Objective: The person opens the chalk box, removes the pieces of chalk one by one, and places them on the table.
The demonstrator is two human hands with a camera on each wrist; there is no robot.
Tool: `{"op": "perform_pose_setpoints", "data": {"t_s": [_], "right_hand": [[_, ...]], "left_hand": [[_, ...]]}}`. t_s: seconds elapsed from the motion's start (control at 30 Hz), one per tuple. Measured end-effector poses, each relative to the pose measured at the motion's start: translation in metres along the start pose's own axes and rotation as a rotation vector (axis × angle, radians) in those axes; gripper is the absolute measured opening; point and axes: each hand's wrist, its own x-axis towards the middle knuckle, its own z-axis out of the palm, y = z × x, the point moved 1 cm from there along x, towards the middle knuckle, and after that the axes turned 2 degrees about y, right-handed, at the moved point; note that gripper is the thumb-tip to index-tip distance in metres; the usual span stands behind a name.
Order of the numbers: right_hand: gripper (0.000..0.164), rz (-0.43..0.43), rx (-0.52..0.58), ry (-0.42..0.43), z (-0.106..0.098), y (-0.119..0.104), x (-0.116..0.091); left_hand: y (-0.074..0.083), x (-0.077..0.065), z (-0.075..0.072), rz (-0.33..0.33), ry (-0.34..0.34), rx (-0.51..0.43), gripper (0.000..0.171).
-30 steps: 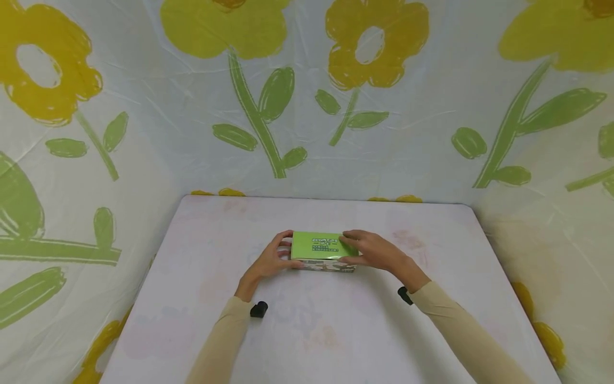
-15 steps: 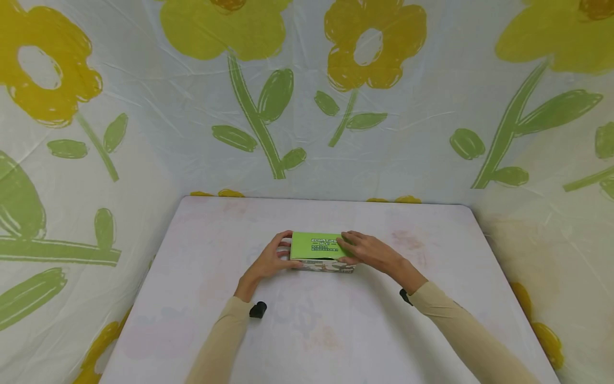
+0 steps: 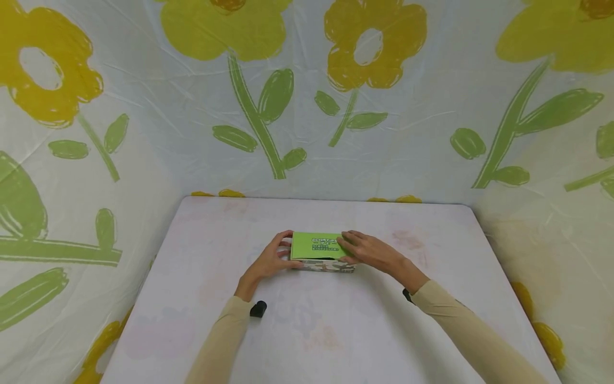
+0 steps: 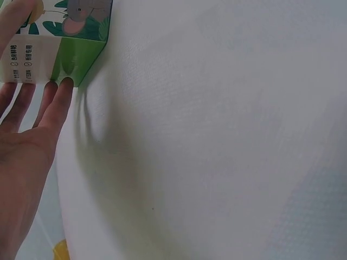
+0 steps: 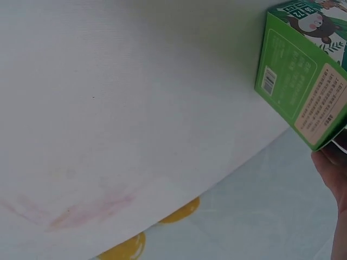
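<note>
A green-topped cardboard box [image 3: 304, 244] with printed lettering and an illustrated front sits on the table, and a thin dark gap shows under the front edge of its lid. My left hand [image 3: 264, 264] grips its left end, thumb at the front and fingers behind. Over the lid's right part lies my right hand [image 3: 376, 253], fingers on top and thumb at the front edge. In the left wrist view, fingertips touch the box's white and green end [image 4: 76, 59]. The right wrist view shows a green end with a barcode [image 5: 293, 76]; the right hand [image 5: 335, 179] is partly out of frame.
The table [image 3: 307, 341] has a pale cloth with faint pink and grey marks. White sheets with yellow flowers [image 3: 376, 45] hang behind it and at both sides. Black wrist devices [image 3: 259, 309] show below both hands.
My right hand's fingers have shifted slightly left over the lid. A dark gap has appeared along the lid's front edge. The left hand stays in place.
</note>
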Motion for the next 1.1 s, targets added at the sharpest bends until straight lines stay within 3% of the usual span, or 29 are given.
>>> {"op": "perform_pose_setpoints", "data": {"t_s": [0.2, 0.4, 0.57, 0.7, 0.83, 1.03, 1.1], "right_hand": [[0.068, 0.173, 0.313, 0.006, 0.001, -0.001, -0.012], [0.066, 0.208, 0.377, -0.043, 0.002, -0.001, -0.017], [0.061, 0.154, 0.3, -0.022, 0.002, 0.001, -0.014], [0.05, 0.083, 0.164, 0.024, 0.008, 0.0, -0.014], [0.054, 0.051, 0.097, 0.044, 0.011, 0.0, -0.014], [0.059, -0.01, 0.008, -0.023, 0.007, 0.005, -0.014], [0.048, -0.024, -0.003, -0.055, 0.005, 0.007, -0.014]], "left_hand": [[-0.002, 0.0, 0.001, 0.009, -0.007, -0.009, 0.099], [-0.002, 0.001, 0.001, -0.003, -0.008, -0.016, 0.1], [-0.001, 0.001, 0.0, 0.002, -0.001, -0.012, 0.099], [-0.002, 0.002, -0.001, 0.0, -0.008, -0.012, 0.098], [-0.002, 0.002, -0.001, -0.005, -0.012, -0.005, 0.098], [-0.002, 0.002, -0.002, 0.01, -0.016, 0.017, 0.099], [-0.002, 0.002, -0.002, 0.016, -0.014, 0.024, 0.099]]}}
